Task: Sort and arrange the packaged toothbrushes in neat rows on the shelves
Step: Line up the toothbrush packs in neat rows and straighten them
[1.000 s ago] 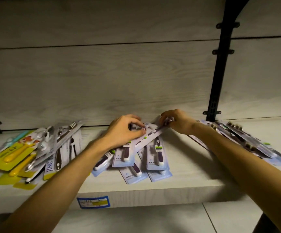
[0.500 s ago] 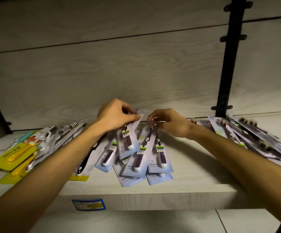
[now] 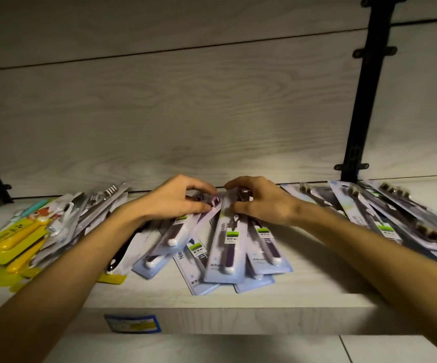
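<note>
Head view: both hands work at the back edge of the shelf [image 3: 238, 305], mid-length. Left hand [image 3: 178, 197] curls over the top ends of the blue packs [image 3: 167, 237], thumb and fingers pinching them. Right hand [image 3: 262, 200] pinches the top of the middle pack [image 3: 228, 247], which lies tilted over others fanned toward the front edge. Yellow packs [image 3: 10, 239] lie heaped at the left end, dark-brush packs [image 3: 385, 218] overlap at the right end. A price tag [image 3: 132, 323] sits on the front edge; a black bracket [image 3: 364, 100] rises behind.
</note>
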A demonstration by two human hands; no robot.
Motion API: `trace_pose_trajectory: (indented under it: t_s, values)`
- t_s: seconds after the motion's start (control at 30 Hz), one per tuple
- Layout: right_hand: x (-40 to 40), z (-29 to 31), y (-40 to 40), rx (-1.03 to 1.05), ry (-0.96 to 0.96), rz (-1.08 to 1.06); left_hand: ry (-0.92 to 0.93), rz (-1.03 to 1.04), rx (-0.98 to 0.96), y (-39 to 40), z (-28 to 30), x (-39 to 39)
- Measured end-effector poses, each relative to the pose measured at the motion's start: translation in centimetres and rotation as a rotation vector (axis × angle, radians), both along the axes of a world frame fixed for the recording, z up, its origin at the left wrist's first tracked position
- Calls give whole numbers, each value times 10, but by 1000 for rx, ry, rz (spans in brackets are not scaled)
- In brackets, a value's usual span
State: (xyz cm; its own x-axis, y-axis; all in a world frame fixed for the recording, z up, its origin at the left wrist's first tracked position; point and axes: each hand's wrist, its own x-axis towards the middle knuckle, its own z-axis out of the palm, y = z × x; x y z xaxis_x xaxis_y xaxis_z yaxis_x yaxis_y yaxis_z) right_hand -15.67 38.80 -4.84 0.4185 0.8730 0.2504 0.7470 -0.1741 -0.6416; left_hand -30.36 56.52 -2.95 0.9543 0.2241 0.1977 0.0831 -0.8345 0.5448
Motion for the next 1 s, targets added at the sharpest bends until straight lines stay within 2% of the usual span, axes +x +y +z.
trace_pose_trajectory:
  t_s: [0.27, 0.57, 0.8, 0.9, 1.0]
  values:
    - [5, -3, -4, 3, 113, 64, -37, -66, -60, -8, 2, -1]
    - [12, -5, -7, 43, 289, 72, 1, 19, -133, -4, -7, 4]
    - [16, -7, -5, -27, 137, -82, 18, -30, 10, 3, -14, 13]
    - [19, -1, -8, -70, 56, -97, 1, -39, 1, 5, -11, 12]
    - [23, 8, -14, -14, 129, -97, -45, -30, -81, 5, -4, 11]
